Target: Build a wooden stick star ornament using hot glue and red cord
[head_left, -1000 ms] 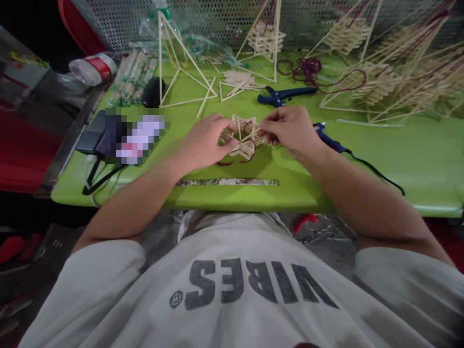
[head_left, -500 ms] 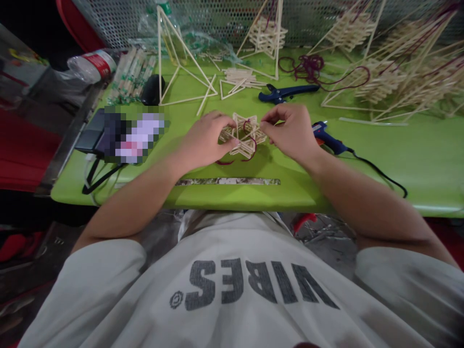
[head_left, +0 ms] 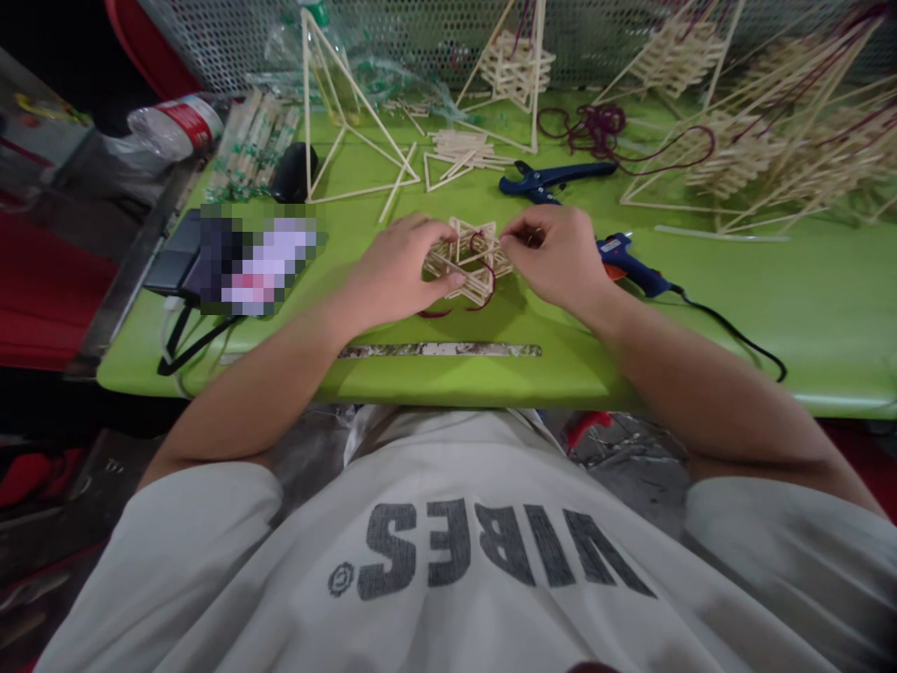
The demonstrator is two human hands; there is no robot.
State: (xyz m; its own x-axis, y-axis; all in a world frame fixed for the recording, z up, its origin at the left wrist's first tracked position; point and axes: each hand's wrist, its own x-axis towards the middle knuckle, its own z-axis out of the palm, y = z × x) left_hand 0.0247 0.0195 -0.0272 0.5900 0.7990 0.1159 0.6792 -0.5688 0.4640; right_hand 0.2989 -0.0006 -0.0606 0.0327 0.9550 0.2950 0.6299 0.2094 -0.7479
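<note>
A star-shaped stack of thin wooden sticks point(head_left: 477, 280) lies on the green table point(head_left: 392, 374), with a dark red cord point(head_left: 493, 280) looped through it. My left hand point(head_left: 399, 266) grips the stack's left side between thumb and fingers. At its right side my right hand point(head_left: 553, 252) has thumb and index finger pinched; a thin stick seems to run from the pinch over the star, though its end is hidden. Just right of that hand lies a blue glue gun point(head_left: 634, 266). Blue cutters point(head_left: 553, 178) rest beyond it.
Triangular stick frames point(head_left: 361, 192) and a stick pile point(head_left: 459, 150) stand behind. Stick lanterns point(head_left: 735, 168) fill the back right near tangled cord point(head_left: 595, 126). A patterned strip point(head_left: 441, 350) lies near the front edge. Left are a black box point(head_left: 182, 252) and wrapped bundles point(head_left: 245, 150).
My right hand has shifted slightly left and down, closer to the star, its fingers still pinched. My left hand stays nearly where it was on the stack.
</note>
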